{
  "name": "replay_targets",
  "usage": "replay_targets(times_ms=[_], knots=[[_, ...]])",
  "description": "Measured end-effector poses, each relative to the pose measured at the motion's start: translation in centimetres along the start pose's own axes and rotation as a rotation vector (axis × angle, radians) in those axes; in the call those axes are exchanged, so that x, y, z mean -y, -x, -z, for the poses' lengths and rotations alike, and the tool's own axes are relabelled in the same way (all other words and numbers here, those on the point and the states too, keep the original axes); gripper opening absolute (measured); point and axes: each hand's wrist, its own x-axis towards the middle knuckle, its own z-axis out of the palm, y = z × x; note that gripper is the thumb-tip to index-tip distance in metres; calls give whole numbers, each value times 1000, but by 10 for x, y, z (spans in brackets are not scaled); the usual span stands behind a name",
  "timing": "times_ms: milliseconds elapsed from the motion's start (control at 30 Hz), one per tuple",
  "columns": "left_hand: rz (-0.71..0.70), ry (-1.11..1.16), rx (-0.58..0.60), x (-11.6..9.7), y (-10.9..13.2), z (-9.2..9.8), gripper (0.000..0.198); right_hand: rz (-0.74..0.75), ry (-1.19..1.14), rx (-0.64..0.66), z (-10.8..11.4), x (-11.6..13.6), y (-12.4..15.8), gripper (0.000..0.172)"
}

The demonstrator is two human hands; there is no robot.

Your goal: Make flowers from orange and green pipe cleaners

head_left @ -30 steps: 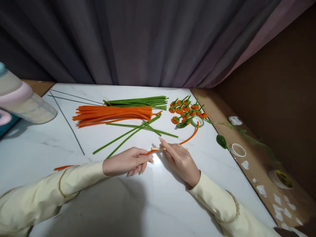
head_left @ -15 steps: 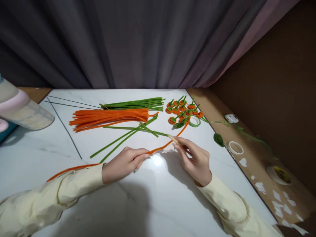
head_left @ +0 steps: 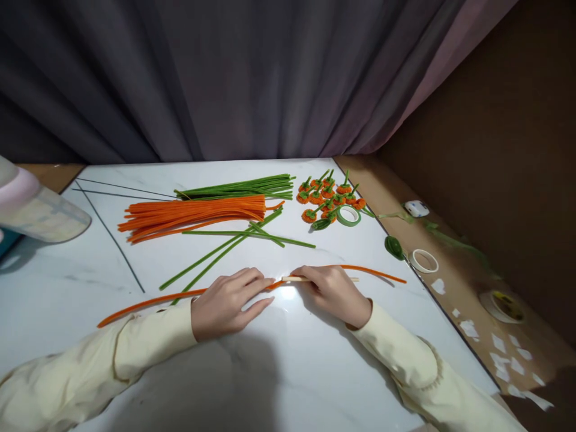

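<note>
A long orange pipe cleaner (head_left: 373, 273) stretches across the white table, passing under both hands. My left hand (head_left: 231, 303) rests over it, fingers extended onto it and thumb spread away. My right hand (head_left: 335, 294) is closed on a thin wooden stick (head_left: 292, 279), which lies along the orange pipe cleaner near the left fingertips. Whether the right fingers also pinch the pipe cleaner is hidden. Just beyond the hands lie several loose green pipe cleaners (head_left: 288, 240).
Behind are an orange bundle (head_left: 198, 213) and a green bundle (head_left: 243, 186). Several small orange-and-green pieces (head_left: 328, 192) stand by a green tape roll (head_left: 348, 216). A cup (head_left: 42, 207) stands left; a white tape roll (head_left: 423, 261) and paper scraps (head_left: 470, 328) lie right.
My right hand has lowered the stick onto the orange pipe cleaner and turned it almost level. My left thumb has spread from the fingers. The pipe cleaner's right end now lies lower, farther right.
</note>
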Motion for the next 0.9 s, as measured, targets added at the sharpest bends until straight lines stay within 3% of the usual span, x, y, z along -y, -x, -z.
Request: replay_targets(times_ms=[133,333,567,800,900], knots=[[-2,42,-48,3,2,-5,23,-11,28,2,0,0,0,28],[103,139,-96,5,1,-6,22,29,19,57,1,2,0,26],[261,347,-47,2,-4,-2,20,68,23,32,3,-3,0,27],[81,348,-172,6,0,-8,21,-13,-50,19,3,-8,-2,26],[64,320,-179,6,1,-10,22,-13,-131,28,7,-5,-3,25]])
